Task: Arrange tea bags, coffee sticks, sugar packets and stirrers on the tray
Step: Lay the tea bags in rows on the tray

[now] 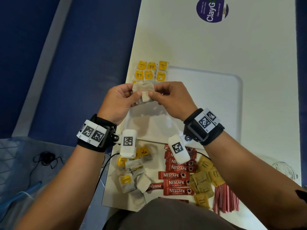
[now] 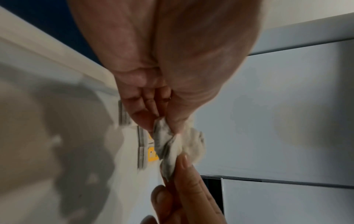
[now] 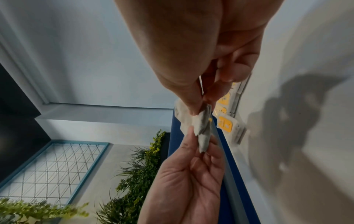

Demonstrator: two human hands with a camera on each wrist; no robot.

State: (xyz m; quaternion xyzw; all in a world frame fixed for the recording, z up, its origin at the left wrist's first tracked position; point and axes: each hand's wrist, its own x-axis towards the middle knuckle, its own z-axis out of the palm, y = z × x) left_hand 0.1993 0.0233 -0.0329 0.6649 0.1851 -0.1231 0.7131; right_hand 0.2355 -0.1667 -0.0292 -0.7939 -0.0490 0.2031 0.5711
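Both hands hold a small bunch of pale tea bags (image 1: 144, 91) above the left end of the white tray (image 1: 239, 83). My left hand (image 1: 136, 94) pinches its left side and my right hand (image 1: 154, 92) pinches its right side. In the left wrist view the tea bags (image 2: 172, 145) hang between left hand (image 2: 164, 128) and right fingers (image 2: 184, 174). The right wrist view shows the same pinch (image 3: 200, 121). Several yellow-tagged tea bags (image 1: 151, 70) lie in rows on the tray's far left corner. Loose tea bags (image 1: 132, 176), red coffee sticks (image 1: 177, 175), tan sugar packets (image 1: 206, 176) and red stirrers (image 1: 226, 200) lie near me.
The white table's left edge (image 1: 116, 146) runs beside blue flooring. A round purple sticker (image 1: 211, 9) is at the far end. A clear glass (image 1: 285, 170) stands at the right edge. A black cable (image 1: 46, 159) lies on the floor at left.
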